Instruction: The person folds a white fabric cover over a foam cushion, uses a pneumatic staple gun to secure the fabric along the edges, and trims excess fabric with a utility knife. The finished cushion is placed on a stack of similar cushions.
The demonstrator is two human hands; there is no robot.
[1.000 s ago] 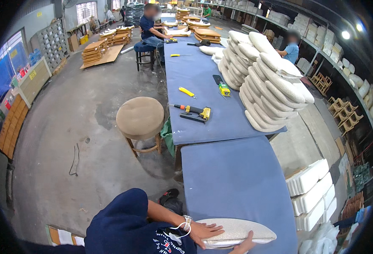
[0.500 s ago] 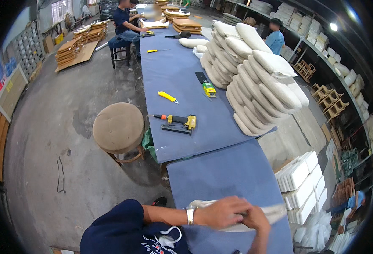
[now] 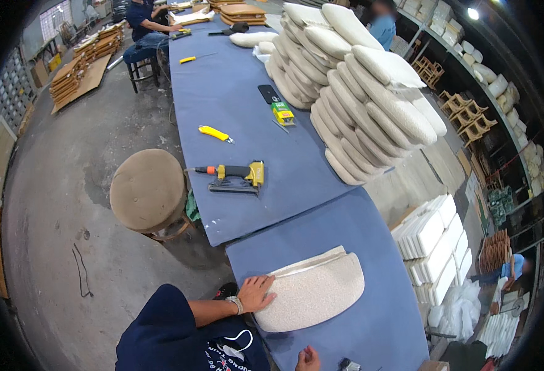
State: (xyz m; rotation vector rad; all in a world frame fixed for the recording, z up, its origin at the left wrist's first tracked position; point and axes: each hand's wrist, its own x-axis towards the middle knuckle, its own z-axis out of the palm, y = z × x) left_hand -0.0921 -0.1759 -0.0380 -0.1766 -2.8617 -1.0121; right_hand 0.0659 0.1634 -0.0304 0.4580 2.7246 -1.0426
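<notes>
A cream, nubbly seat cushion (image 3: 321, 290) lies on the near blue-covered table, its far edge showing a folded strip of fabric with a paler band. My left hand (image 3: 256, 294) rests flat on the cushion's left end, fingers stretched out and holding nothing. Off the cushion, close to the picture's lower edge, my right hand (image 3: 309, 358) has its fingers curled together; nothing shows in them. Just right of it sits a small dark and silvery object (image 3: 348, 365), partly cut off and too unclear to name.
On the farther table (image 3: 222, 213) lie a yellow-and-black staple gun (image 3: 238, 177), a yellow utility knife (image 3: 215, 133), a phone (image 3: 269, 94) and a green-yellow box (image 3: 282, 114). Cushions are stacked (image 3: 371, 117) at its right. A round stool (image 3: 148, 191) stands left. A person (image 3: 145, 25) sits beyond.
My hands, together over the cushion before, have parted. The left now lies on the cushion's left end; the right has dropped toward the lower edge. The cushion shows fully and the view has shifted.
</notes>
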